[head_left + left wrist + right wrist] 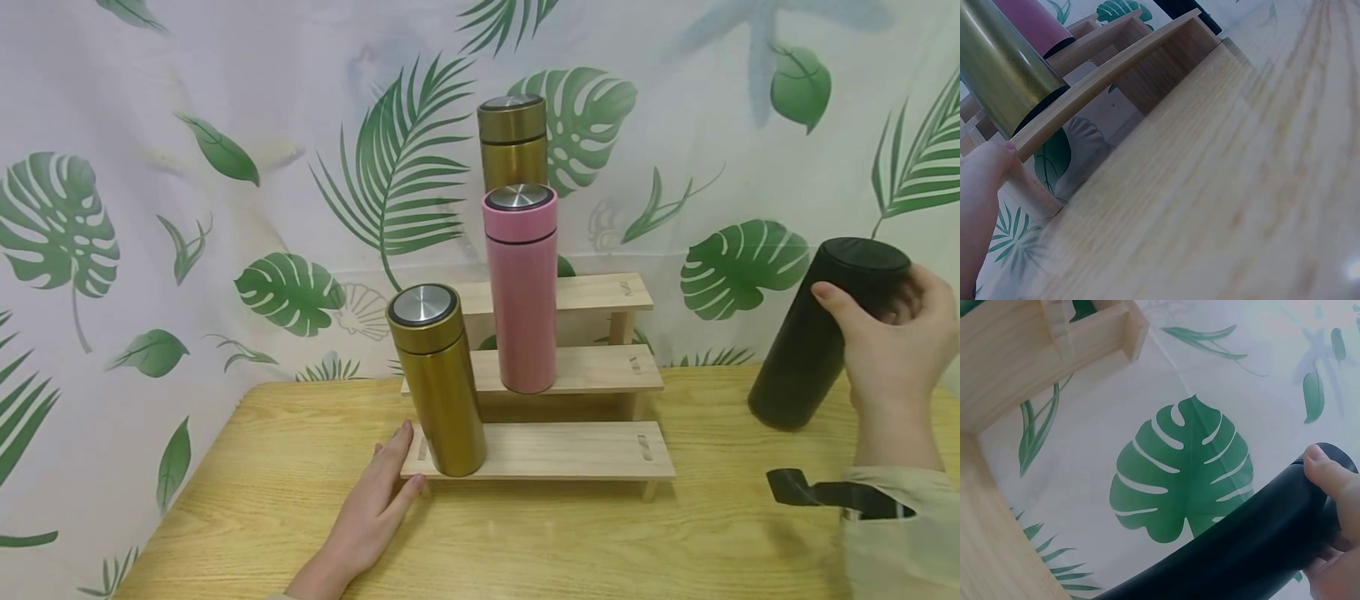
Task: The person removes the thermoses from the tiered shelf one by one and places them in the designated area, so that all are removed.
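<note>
Head view: right hand [902, 340] around black bottle [802, 354], near its top.

My head cam looks down at the rack [555, 450]. Left wrist's low, close, shares it; right faces the backdrop [1091, 456].

all-black flask [808, 350], silver-topped pink flask [525, 317], two silver-topped gold flasks [447, 400], pale wood stand [570, 447], yellow grained table [540, 542], beige sleeve [896, 542], white backdrop [300, 92] printed with green leaves [288, 290]
</note>
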Demonstrator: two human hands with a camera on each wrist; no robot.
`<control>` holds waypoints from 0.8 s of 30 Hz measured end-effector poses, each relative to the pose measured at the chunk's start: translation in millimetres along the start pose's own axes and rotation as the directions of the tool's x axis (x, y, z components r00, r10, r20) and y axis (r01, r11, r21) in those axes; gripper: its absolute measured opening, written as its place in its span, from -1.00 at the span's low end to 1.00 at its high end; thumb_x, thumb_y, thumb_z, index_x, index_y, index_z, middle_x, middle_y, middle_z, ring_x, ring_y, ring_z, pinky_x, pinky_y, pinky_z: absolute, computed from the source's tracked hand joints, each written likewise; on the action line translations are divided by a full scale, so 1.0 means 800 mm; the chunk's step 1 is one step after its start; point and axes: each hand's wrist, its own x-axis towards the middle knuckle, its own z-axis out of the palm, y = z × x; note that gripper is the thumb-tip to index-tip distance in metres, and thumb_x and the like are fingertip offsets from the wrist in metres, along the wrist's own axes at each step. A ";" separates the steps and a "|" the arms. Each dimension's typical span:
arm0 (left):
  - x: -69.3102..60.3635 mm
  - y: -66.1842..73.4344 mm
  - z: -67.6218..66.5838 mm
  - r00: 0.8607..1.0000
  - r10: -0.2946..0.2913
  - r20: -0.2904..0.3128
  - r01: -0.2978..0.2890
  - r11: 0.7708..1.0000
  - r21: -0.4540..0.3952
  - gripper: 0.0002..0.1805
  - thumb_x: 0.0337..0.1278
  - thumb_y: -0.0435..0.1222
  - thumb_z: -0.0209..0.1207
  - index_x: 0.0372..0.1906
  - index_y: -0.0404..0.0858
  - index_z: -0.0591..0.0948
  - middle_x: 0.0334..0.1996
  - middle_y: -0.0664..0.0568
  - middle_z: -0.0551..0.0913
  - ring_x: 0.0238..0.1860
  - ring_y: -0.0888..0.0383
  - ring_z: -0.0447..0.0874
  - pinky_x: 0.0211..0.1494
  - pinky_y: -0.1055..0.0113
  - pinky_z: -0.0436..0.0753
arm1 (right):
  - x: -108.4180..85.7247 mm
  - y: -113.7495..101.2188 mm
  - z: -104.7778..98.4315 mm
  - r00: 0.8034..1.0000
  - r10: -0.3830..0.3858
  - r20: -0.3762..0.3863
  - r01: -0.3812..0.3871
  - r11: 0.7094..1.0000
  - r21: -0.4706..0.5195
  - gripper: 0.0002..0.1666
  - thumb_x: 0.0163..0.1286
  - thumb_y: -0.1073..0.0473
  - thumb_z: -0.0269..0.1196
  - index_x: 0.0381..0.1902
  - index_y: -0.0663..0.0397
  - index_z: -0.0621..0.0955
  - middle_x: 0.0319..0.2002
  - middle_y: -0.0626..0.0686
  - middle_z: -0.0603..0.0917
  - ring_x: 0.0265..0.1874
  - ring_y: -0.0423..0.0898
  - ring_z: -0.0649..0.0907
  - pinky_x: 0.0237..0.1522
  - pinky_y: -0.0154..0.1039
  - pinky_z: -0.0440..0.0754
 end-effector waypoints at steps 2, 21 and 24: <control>0.000 0.000 0.000 1.000 0.001 -0.001 -0.001 1.000 -0.002 -0.31 0.44 -0.12 -0.03 0.51 -0.24 0.01 0.48 0.07 0.01 0.46 -0.02 -0.01 0.49 0.30 -0.19 | 0.002 0.003 0.000 1.000 -0.010 -0.013 0.010 1.000 -0.020 -0.18 0.10 0.20 0.44 0.31 -0.09 0.36 0.12 -0.15 0.46 0.08 -0.30 0.45 0.19 -0.49 0.38; 0.000 -0.001 0.001 1.000 -0.013 0.013 0.013 1.000 -0.005 -0.31 0.45 -0.11 -0.05 0.51 -0.23 0.00 0.48 0.09 0.00 0.46 0.00 -0.03 0.50 0.16 -0.16 | 0.007 0.013 -0.007 0.997 0.018 0.069 0.005 0.946 -0.325 -0.11 0.28 -0.12 0.22 0.47 -0.19 0.08 0.41 -0.03 0.22 0.36 -0.23 0.23 0.36 -0.34 0.20; 0.000 -0.001 0.000 1.000 -0.013 0.013 0.013 1.000 -0.008 -0.31 0.45 -0.11 -0.05 0.51 -0.23 -0.01 0.48 0.08 -0.01 0.46 0.00 -0.03 0.50 0.14 -0.16 | 0.006 0.011 -0.006 0.996 0.051 0.080 -0.021 0.939 -0.344 -0.09 0.28 -0.15 0.21 0.48 -0.22 0.06 0.43 -0.04 0.19 0.38 -0.21 0.21 0.36 -0.32 0.20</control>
